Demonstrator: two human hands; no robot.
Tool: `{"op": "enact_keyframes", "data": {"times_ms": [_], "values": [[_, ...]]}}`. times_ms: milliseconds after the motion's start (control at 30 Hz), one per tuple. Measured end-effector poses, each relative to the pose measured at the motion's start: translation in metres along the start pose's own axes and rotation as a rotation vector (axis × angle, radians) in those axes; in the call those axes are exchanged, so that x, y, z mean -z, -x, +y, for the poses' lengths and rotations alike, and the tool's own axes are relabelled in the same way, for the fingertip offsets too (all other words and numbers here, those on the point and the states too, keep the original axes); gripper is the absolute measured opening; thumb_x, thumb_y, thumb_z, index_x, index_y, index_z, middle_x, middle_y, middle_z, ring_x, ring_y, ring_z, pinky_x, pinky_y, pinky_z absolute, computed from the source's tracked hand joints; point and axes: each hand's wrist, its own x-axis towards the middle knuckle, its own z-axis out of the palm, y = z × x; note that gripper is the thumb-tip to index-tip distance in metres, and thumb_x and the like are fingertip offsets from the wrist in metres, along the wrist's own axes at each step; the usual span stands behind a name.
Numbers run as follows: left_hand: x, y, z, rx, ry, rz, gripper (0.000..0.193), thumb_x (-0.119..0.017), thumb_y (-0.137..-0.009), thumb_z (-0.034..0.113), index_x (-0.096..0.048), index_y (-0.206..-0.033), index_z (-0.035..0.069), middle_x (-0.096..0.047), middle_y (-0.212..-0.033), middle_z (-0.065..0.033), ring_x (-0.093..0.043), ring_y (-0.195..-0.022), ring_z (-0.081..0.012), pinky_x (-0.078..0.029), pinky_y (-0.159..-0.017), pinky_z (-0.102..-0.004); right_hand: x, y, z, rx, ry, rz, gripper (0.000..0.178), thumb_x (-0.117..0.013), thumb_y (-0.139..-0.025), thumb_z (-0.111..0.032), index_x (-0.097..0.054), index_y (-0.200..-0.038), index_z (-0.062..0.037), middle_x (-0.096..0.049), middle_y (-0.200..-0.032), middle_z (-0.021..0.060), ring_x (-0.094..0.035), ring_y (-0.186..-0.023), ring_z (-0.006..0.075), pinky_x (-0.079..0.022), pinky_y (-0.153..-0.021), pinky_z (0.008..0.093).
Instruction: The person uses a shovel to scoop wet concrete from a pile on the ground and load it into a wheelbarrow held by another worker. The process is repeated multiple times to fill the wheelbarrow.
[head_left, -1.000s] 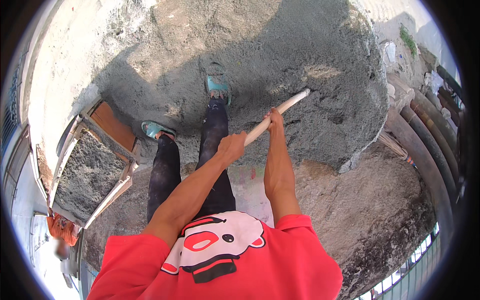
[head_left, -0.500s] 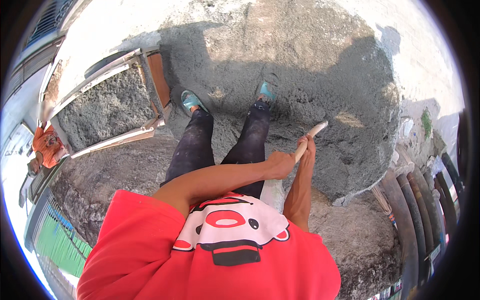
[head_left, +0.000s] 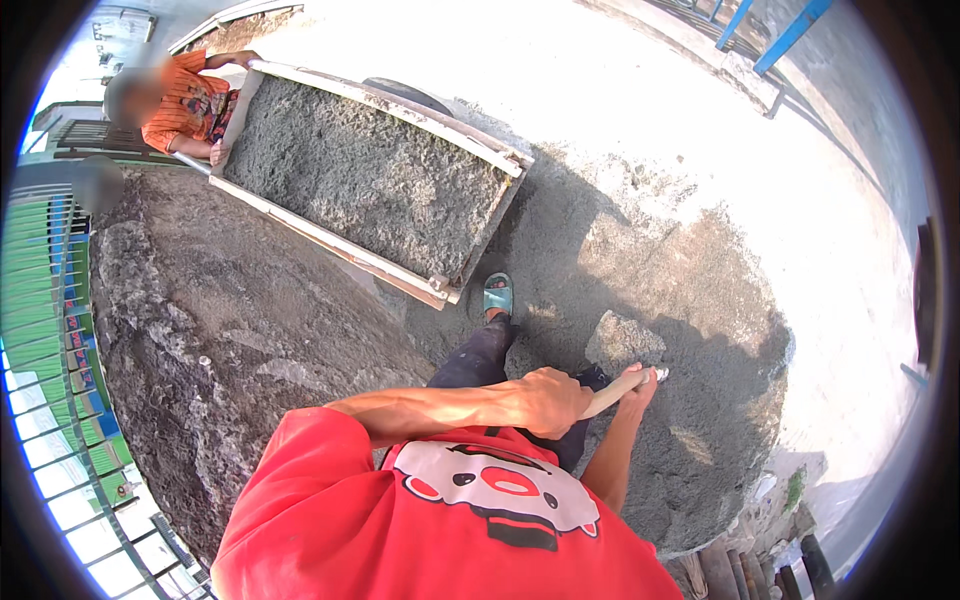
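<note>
Both my hands grip the pale wooden handle [head_left: 612, 394] of what looks like a hoe. My left hand [head_left: 553, 402] is wrapped round the end nearer my body, with that arm crossing my front. Further along, my right hand [head_left: 638, 390] closes round the handle close to its head. A mortar-coated blade [head_left: 624, 341] shows just beyond my right hand, over the heap of wet grey mortar [head_left: 712, 400]. To the left stands a wooden-sided cart [head_left: 400, 268], loaded with wet mortar [head_left: 365, 175].
A person in an orange shirt [head_left: 190, 103] holds the cart's far left end. The cart's dark wheel [head_left: 408, 96] shows behind it. My foot in a teal slipper [head_left: 498, 293] stands beside the cart's corner. A rough stone mound [head_left: 230, 330] fills the left; curved tiles [head_left: 735, 572] lie lower right.
My view has swung left, so the cart and the person appear larger and closer to the middle. The hoe's blade now shows above the mortar. Both hands keep hold of the handle.
</note>
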Motion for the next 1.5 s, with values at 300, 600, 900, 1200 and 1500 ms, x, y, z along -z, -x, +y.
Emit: {"op": "enact_keyframes", "data": {"times_ms": [300, 600, 900, 1200, 1500], "values": [[0.006, 0.365, -0.206, 0.870, -0.204, 0.814, 0.031, -0.072, -0.062, 0.005, -0.061, -0.091, 0.010, -0.066, -0.089, -0.0055, -0.062, -0.092, -0.0284, -0.048, -0.080, -0.0413, -0.225, 0.088, 0.415, -0.413, 0.364, -0.137, 0.013, -0.058, -0.087, -0.016, -0.048, -0.083, -0.0081, -0.051, -0.070, 0.0026, -0.055, -0.062, 0.0187, -0.050, -0.070, 0.0420], [-0.090, 0.462, -0.290, 1.155, -0.349, 1.161, 0.016, -0.067, -0.070, 0.004, -0.056, -0.082, 0.006, -0.058, -0.081, -0.0104, -0.058, -0.082, -0.0330, -0.044, -0.080, -0.0428, -0.261, 0.180, 0.534, -0.747, 0.470, -0.556, 0.024, -0.069, -0.082, -0.008, -0.052, -0.100, -0.0045, -0.056, -0.101, 0.0076, -0.055, -0.100, 0.0260, -0.042, -0.095, 0.0478], [-0.127, 0.164, -0.264, 0.680, 0.051, 0.700, 0.016, -0.065, -0.072, 0.013, -0.065, -0.088, 0.010, -0.066, -0.086, -0.0137, -0.063, -0.086, -0.0347, -0.050, -0.077, -0.0454, -0.139, 0.025, 0.188, -0.117, 0.422, -0.110, 0.018, -0.067, -0.081, -0.013, -0.054, -0.092, -0.0081, -0.055, -0.090, 0.0045, -0.056, -0.088, 0.0229, -0.046, -0.090, 0.0460], [-0.114, -0.178, -0.051, -0.048, 0.213, -0.040, 0.030, -0.069, -0.071, 0.026, -0.065, -0.095, 0.008, -0.067, -0.087, -0.0162, -0.063, -0.085, -0.0369, -0.050, -0.076, -0.0443, 0.056, 0.024, -0.220, 0.468, 0.090, 0.226, 0.012, -0.058, -0.087, -0.007, -0.048, -0.094, -0.0042, -0.050, -0.081, 0.0080, -0.054, -0.069, 0.0227, -0.050, -0.066, 0.0410], [-0.227, -0.425, 0.186, -0.417, 0.320, -0.091, 0.027, -0.065, -0.075, 0.021, -0.061, -0.096, 0.005, -0.065, -0.080, -0.0205, -0.063, -0.076, -0.0391, -0.049, -0.069, -0.0457, 0.162, 0.037, -0.483, 0.856, 0.113, 0.239, 0.012, -0.058, -0.087, -0.005, -0.047, -0.088, -0.0006, -0.050, -0.073, 0.0082, -0.054, -0.060, 0.0182, -0.051, -0.052, 0.0334]]}}
